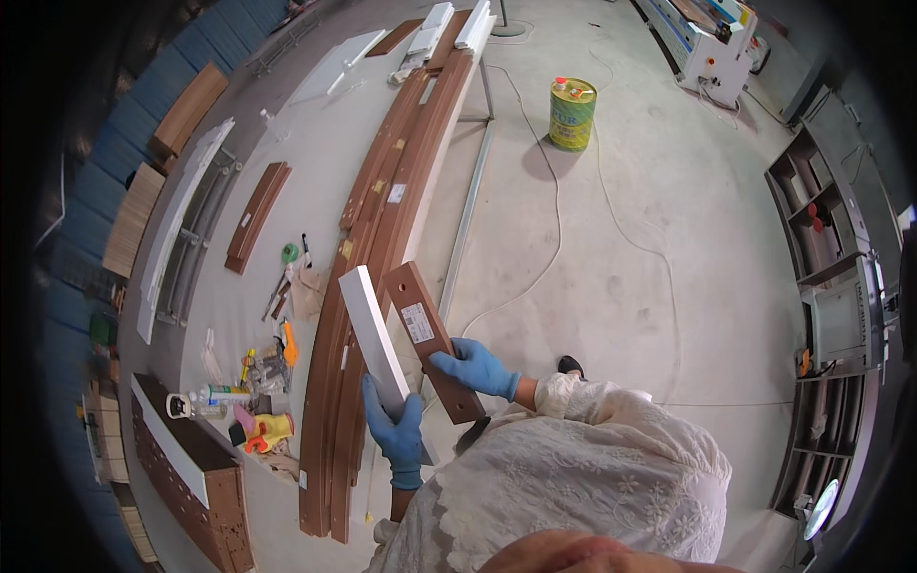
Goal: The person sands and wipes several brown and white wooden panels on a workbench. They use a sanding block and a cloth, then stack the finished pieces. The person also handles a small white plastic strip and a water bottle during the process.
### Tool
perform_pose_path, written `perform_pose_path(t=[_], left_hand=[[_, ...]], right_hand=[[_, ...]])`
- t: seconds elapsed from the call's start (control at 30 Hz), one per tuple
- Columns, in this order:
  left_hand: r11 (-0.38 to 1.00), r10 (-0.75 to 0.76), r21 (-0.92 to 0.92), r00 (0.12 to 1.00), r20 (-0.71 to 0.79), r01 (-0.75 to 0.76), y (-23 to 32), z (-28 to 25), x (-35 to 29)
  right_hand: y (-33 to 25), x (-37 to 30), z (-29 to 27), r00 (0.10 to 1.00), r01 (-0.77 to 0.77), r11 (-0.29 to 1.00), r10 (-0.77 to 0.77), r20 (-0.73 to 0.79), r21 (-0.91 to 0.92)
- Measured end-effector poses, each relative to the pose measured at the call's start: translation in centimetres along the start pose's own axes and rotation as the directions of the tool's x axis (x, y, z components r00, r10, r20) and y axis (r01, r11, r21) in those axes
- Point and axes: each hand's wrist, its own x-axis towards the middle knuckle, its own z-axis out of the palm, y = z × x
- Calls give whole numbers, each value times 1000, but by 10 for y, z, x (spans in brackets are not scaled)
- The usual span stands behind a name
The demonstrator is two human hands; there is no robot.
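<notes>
In blue gloves, both of my hands grip short boards near the table's right edge. My left hand (396,435) is closed round the lower part of a white board (373,334), which tilts up and to the left. Closed on the right edge of a brown board (435,349) is my right hand (478,368), its thumb across the face. That brown board has a white label and a round hole near each end. The two boards are held side by side, tops close together. Beneath and left of them lie long brown boards (330,382), stacked lengthwise on the table.
Tools, an orange-handled cutter (288,342) and bottles lie left of the stack. A short brown board (256,218) rests farther back. On the floor stand a yellow-green drum (572,115) and trailing cables (544,272). Shelving (821,248) lines the right side.
</notes>
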Motion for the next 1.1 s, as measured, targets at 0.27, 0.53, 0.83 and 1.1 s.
perform_pose_path(t=[0.27,0.53,0.83,1.1], left_hand=[[998,25,-66,982,190,-12,46,144,11],[996,-2,-80,941,339,31,95,268,19],[994,91,12,898,431,-107,104,309,30],[994,-95,73,945,312,75,83,271,5]], right_hand=[[-21,-37,-146,983,137,987,-124,-138,82],[-34,-82,-272,910,199,963,-112,-400,184],[-23,-88,-319,821,215,960,-78,-565,180],[-18,-74,-302,884,157,980,-85,-460,120]])
